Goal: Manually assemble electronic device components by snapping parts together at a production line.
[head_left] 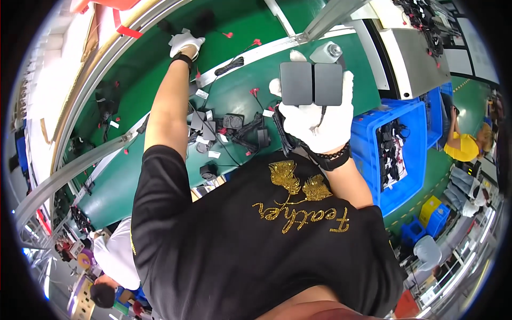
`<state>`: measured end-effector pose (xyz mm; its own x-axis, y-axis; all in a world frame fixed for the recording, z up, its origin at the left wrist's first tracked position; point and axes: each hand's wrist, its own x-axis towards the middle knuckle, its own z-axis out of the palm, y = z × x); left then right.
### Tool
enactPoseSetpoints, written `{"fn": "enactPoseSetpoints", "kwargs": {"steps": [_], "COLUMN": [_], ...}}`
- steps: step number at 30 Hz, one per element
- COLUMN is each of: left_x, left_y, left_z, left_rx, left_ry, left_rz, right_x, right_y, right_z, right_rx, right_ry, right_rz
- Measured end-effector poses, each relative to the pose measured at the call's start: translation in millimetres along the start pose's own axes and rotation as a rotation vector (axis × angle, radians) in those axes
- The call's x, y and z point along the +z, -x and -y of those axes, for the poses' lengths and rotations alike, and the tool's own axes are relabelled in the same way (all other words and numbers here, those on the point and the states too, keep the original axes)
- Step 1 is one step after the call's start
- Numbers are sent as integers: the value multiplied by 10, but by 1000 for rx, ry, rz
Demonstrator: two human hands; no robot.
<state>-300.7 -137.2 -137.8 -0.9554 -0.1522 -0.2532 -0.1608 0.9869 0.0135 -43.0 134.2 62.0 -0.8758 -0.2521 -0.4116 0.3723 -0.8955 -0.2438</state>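
My right hand (318, 126), in a white glove, is closed around two flat black power adapters (296, 84), held side by side with their broad faces up. A short dark cable hangs from them over the palm. My left hand (185, 44), also gloved in white, is stretched out to the far side of the green bench (224, 32). Its fingers are apart, near dark blurred items, and nothing shows in them. Between my arms lie several black adapters (233, 121) with tangled cables, white tags and red connector ends.
A whitish bottle (326, 52) stands just beyond the held adapters. To the right, a blue crate (392, 154) holds more black adapters. A metal rail (333, 18) crosses the bench. People work nearby, one in yellow (463, 148) at right, one in white (118, 249) at lower left.
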Motion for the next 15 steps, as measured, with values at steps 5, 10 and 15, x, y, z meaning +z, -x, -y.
{"fn": "enactPoseSetpoints", "kwargs": {"steps": [5, 10, 15], "left_x": [-251, -673, -362], "left_y": [530, 1661, 2406], "left_z": [-237, -495, -517], "left_rx": [301, 380, 332], "left_ry": [278, 279, 223], "left_rz": [87, 117, 27], "right_x": [-238, -378, -375], "right_y": [132, 174, 296], "right_z": [30, 122, 158], "right_rx": [43, 183, 203], "right_ry": [-8, -40, 124], "right_rz": [230, 327, 138]}}
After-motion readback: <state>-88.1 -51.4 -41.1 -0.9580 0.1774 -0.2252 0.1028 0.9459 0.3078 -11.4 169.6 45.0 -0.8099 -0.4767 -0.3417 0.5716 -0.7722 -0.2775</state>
